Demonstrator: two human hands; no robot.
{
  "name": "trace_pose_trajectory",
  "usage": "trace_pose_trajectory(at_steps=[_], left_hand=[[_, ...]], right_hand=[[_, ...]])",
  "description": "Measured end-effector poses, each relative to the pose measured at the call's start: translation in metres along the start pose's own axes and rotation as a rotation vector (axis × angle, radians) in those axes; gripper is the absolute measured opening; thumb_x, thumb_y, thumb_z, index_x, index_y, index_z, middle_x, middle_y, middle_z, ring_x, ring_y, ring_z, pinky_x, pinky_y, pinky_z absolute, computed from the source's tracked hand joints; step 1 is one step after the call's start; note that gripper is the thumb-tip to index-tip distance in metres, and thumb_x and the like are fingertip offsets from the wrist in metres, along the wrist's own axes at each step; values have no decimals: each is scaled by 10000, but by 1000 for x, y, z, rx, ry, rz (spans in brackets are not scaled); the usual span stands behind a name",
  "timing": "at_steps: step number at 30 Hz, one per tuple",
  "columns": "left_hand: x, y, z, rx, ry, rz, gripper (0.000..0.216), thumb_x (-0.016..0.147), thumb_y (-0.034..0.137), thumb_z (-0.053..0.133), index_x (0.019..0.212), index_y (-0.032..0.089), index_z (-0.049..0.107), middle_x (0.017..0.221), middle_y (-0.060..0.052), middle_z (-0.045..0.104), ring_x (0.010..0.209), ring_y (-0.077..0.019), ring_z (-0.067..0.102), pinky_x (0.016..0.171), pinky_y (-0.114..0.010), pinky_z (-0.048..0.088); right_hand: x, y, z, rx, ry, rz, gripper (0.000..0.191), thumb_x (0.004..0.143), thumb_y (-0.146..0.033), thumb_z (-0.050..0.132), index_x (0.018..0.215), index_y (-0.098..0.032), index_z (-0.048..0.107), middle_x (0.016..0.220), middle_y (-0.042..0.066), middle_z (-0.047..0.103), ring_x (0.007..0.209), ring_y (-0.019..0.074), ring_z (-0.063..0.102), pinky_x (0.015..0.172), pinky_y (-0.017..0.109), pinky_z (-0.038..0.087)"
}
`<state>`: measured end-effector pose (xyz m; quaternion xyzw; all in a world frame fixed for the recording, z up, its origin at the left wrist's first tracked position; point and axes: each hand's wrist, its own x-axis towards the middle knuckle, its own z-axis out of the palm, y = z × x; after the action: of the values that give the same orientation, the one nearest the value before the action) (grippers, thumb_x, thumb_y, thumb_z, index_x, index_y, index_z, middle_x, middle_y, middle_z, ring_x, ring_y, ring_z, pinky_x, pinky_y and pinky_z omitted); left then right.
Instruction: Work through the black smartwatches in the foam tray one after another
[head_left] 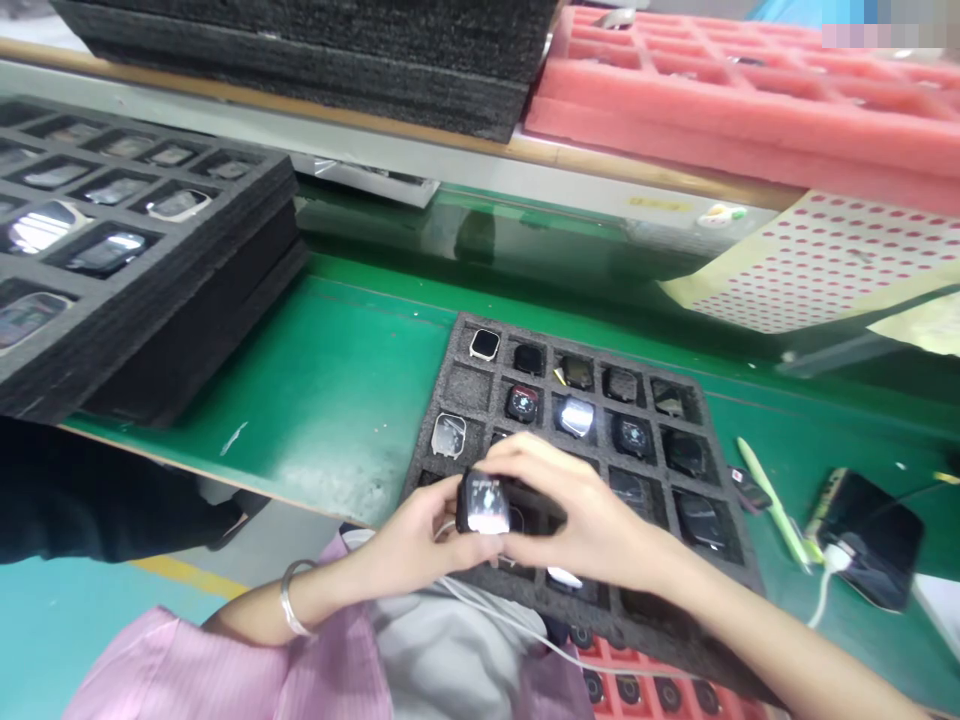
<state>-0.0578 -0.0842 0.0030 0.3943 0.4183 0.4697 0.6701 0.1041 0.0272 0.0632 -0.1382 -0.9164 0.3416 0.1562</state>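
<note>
Smartwatch (484, 501), black, squarish, bright-faced.

A shiny, silver-coloured metal bangle (286, 603) circled the left forearm (337, 588). Beside the bangle, toward the elbow, a pinkish-mauve, finely striped fabric sleeve (240, 670) bunched in loose folds. To the bangle's right, a plain pale-grey fabric garment (450, 650) showed soft creases.

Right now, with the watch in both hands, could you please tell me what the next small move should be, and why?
I would perhaps tilt the watch slightly: a bright white patch covers the lower part of its screen, and the left hand and right hand both hold it.
</note>
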Motion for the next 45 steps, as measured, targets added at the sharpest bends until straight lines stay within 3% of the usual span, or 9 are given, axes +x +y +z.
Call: trace_pose_trajectory(at_steps=[4, 8, 12, 17, 20, 25, 31, 38, 45], left_hand=[[-1, 3, 2, 10, -103, -64, 314, 749, 271, 725, 963, 153, 527, 827, -2, 552, 715, -109, 464, 655, -227, 367], [-4, 4, 1, 81, -96, -63, 278, 792, 295, 679, 974, 166, 514, 813, 14, 497, 685, -99, 415, 619, -222, 340], [-13, 2, 2, 170, -111, -83, 244, 811, 271, 647, 992, 172, 517, 793, 23, 482, 642, -94, 376, 568, -218, 307], [-20, -3, 4, 191, -45, -99, 278, 803, 294, 649, 1022, 163, 540, 770, 14, 497, 615, -96, 385, 546, -223, 315], [-18, -3, 5, 125, -54, -91, 305, 779, 313, 679, 1012, 155, 560, 782, 1, 505, 632, -100, 419, 554, -217, 349], [-13, 5, 4, -64, 46, -91, 383, 800, 362, 660, 1099, 173, 514, 837, 4, 525, 471, -20, 343, 420, -173, 277], [-5, 19, -6, -157, 79, -93, 373, 790, 393, 670, 1027, 172, 485, 891, -19, 569, 370, 16, 355, 335, -160, 223], [12, 11, -1, -61, -30, -109, 450, 758, 371, 711, 1072, 135, 491, 548, 64, 516, 437, -69, 471, 436, -174, 385], [14, 5, 2, 26, 61, -81, 320, 830, 401, 615, 975, 134, 515, 458, 90, 453, 333, -48, 379, 329, -142, 291]], right_hand=[[29, 43, -5, -21, 265, 125, 319, 780, -294, 717, 1040, -158, 591, 979, 75, 621, 860, 210, 604, 786, 354, 504], [55, 76, 7, -320, 230, 185, 333, 774, -282, 725, 1042, -125, 607, 994, 117, 608, 921, 273, 577, 817, 433, 486], [54, 55, 17, -549, 147, 113, 401, 863, -254, 619, 1219, -96, 520, 1161, 182, 550, 1047, 319, 494, 847, 477, 440], [42, 12, 28, -592, -193, 21, 206, 858, -222, 625, 1026, -103, 615, 956, 131, 615, 886, 281, 555, 732, 403, 440], [45, 7, 37, -655, -218, 32, 268, 844, -205, 644, 1067, -64, 595, 975, 155, 613, 917, 307, 554, 738, 416, 439], [48, 25, 33, -395, -201, 69, 290, 797, -158, 673, 1066, -88, 590, 971, 128, 608, 911, 258, 570, 762, 368, 457], [32, 29, -8, -47, 100, 195, 329, 763, -245, 692, 1068, -152, 611, 855, 40, 588, 685, 161, 533, 647, 292, 458], [3, 4, -5, -114, -138, -17, 360, 841, -186, 601, 1198, -185, 551, 1103, 110, 561, 1025, 242, 541, 867, 379, 481], [-5, 17, 8, -104, -85, 16, 378, 857, -231, 634, 1221, -202, 537, 1126, 85, 624, 1040, 224, 575, 901, 379, 462]])
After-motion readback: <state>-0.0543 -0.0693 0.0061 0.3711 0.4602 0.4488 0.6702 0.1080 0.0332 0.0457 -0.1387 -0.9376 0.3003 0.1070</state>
